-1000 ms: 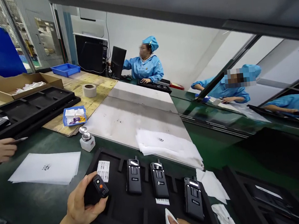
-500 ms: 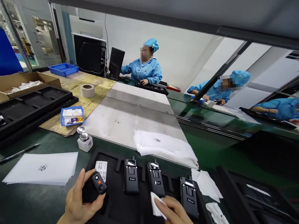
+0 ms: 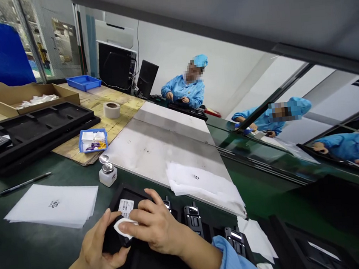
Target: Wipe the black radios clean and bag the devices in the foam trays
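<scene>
My left hand is closed around a small black handheld device above the left end of a black foam tray. My right hand pinches a small white wipe and presses it against the top of that device, hiding its face. Three more black devices stand in slots of the tray: one mostly hidden behind my right hand, one in the middle, one by my blue sleeve. A white label lies in the tray's far left slot.
A small white dispenser bottle stands behind the tray. Stacks of white sheets lie left and right. A pen, empty black trays, a tape roll and a cardboard box are at left. People in blue sit farther along the bench.
My right hand has swung left across the tray with the wipe and now presses it on the device in my left hand. The camera has tilted slightly.
</scene>
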A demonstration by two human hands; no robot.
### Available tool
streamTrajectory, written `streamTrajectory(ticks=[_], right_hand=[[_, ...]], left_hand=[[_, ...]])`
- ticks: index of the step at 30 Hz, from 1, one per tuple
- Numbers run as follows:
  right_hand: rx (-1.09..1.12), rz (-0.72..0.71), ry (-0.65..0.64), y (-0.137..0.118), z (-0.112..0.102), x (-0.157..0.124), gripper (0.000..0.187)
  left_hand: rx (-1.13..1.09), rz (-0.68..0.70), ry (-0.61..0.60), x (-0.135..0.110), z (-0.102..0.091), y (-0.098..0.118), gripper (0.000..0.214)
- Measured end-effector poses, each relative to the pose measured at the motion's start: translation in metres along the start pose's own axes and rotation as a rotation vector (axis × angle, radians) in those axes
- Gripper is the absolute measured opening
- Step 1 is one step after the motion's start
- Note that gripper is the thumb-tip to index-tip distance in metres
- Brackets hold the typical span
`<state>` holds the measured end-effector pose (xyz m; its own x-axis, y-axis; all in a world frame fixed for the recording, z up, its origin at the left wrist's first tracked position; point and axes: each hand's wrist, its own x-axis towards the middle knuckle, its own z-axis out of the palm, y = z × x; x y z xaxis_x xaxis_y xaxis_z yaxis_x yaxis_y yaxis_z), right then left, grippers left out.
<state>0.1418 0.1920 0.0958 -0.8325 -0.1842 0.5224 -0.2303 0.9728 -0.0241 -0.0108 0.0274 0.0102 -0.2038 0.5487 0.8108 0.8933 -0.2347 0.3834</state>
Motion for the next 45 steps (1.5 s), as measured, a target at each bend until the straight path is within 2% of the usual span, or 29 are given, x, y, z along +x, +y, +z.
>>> streamTrajectory(ticks=[2, 5, 11, 13, 16, 20, 22, 24, 28, 33, 38, 41, 45], right_hand=[[-0.028, 0.028, 0.051, -0.005, 0.0, 0.004, 0.032], [-0.129, 0.144, 0.114, -0.024, 0.005, 0.007, 0.037], [-0.306, 0.35, 0.163, -0.06, 0.014, 0.008, 0.038], [-0.292, 0.393, 0.183, -0.06, 0.011, 0.005, 0.037], [-0.191, 0.425, 0.183, -0.046, 0.001, -0.002, 0.039], [0.009, 0.237, 0.053, -0.02, -0.004, -0.005, 0.038], [0.019, 0.165, -0.006, -0.013, -0.003, -0.001, 0.033], [-0.043, 0.155, 0.004, -0.014, -0.001, 0.004, 0.028], [-0.177, 0.24, 0.106, -0.034, 0.004, 0.012, 0.03], [-0.324, 0.397, 0.151, -0.062, 0.015, 0.011, 0.034], [-0.37, 0.471, 0.203, -0.069, 0.018, 0.006, 0.039], [-0.318, 0.526, 0.258, -0.061, 0.011, -0.009, 0.038], [-0.297, 0.612, 0.296, -0.053, -0.006, -0.052, 0.043]], left_hand=[[0.011, -0.017, 0.011, 0.001, 0.001, -0.001, 0.092], [0.018, -0.027, 0.027, 0.004, 0.001, 0.0, 0.089], [-0.014, 0.01, 0.032, 0.009, 0.001, 0.004, 0.086], [-0.025, 0.008, 0.03, 0.009, 0.001, 0.006, 0.089], [-0.013, -0.001, 0.033, 0.008, 0.002, 0.007, 0.091], [0.002, 0.023, 0.025, 0.006, 0.002, 0.005, 0.092], [0.016, 0.031, 0.027, 0.004, 0.002, 0.004, 0.092], [0.037, 0.027, 0.033, 0.003, 0.002, 0.001, 0.091], [0.073, 0.011, 0.037, 0.002, 0.002, -0.001, 0.088], [0.035, 0.049, 0.054, 0.008, 0.002, 0.003, 0.084], [0.0, 0.073, 0.052, 0.01, 0.002, 0.007, 0.085], [0.009, 0.068, 0.049, 0.006, 0.001, 0.008, 0.088], [0.08, 0.001, 0.005, 0.011, 0.002, 0.011, 0.088]])
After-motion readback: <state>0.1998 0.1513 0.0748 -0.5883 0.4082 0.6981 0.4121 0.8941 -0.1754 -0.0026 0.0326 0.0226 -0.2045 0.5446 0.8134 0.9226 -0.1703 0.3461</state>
